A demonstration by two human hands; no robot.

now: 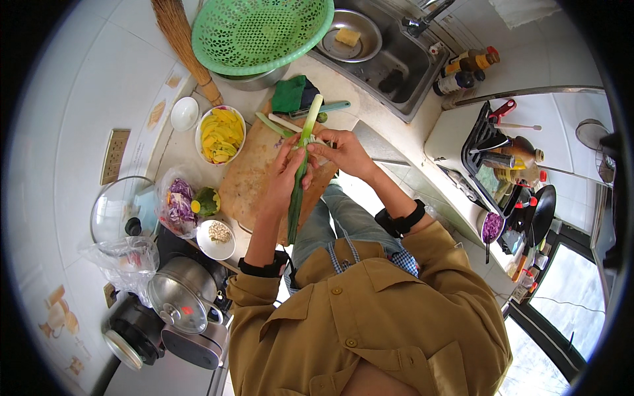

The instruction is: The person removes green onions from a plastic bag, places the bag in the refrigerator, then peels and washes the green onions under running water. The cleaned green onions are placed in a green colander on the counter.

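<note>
Both my hands hold a leek-like green onion (311, 118) over a wooden cutting board (247, 183). Its pale end points away from me, and its dark green leaves hang toward my body. My left hand (290, 166) wraps the stalk at its middle. The fingers of my right hand (344, 151) pinch at the same spot; the exact contact is partly hidden. Pale and green strips of stalk (275, 124) lie at the board's far edge. Beside them are a peeler with a teal handle (334, 106) and a green cloth (289, 94).
Left of the board stand a bowl of yellow slices (220, 136), bagged purple cabbage (181, 198), a cut green squash (207, 200) and a white bowl (216, 250) of pale pieces. A green colander (265, 64) and a sink (396, 106) lie beyond. A lidded pot (183, 302) sits lower left.
</note>
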